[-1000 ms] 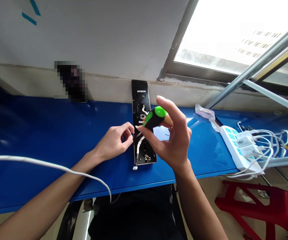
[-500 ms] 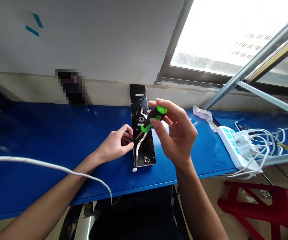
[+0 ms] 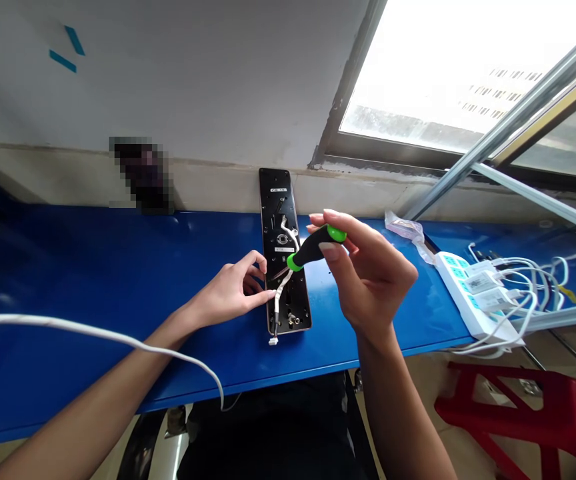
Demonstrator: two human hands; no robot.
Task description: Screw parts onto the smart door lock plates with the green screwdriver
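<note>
A long black panel (image 3: 274, 213) with white labels and small metal fittings lies on the blue table, its far end close to the wall. Along it runs a white-wrapped cable (image 3: 279, 293) that ends in a small white plug (image 3: 273, 341) at the near edge. My right hand (image 3: 368, 273) grips a black and green screwdriver (image 3: 315, 247), tilted so that its tip points down-left at the panel. My left hand (image 3: 238, 287) has its fingers curled at the panel's left edge, the thumb reaching onto it beside the cable. Whether the tip touches a screw is too small to tell.
A white cord (image 3: 93, 335) crosses above my left forearm. At right, a power strip (image 3: 468, 293) holds several chargers and cables, near a clear plastic bag (image 3: 405, 228). A metal frame bar (image 3: 468, 160) rises there. A red stool (image 3: 543, 407) stands below the table.
My right hand has shifted right, leaning the screwdriver flatter. My left thumb has moved further onto the panel, and the cable's near end has shifted slightly right.
</note>
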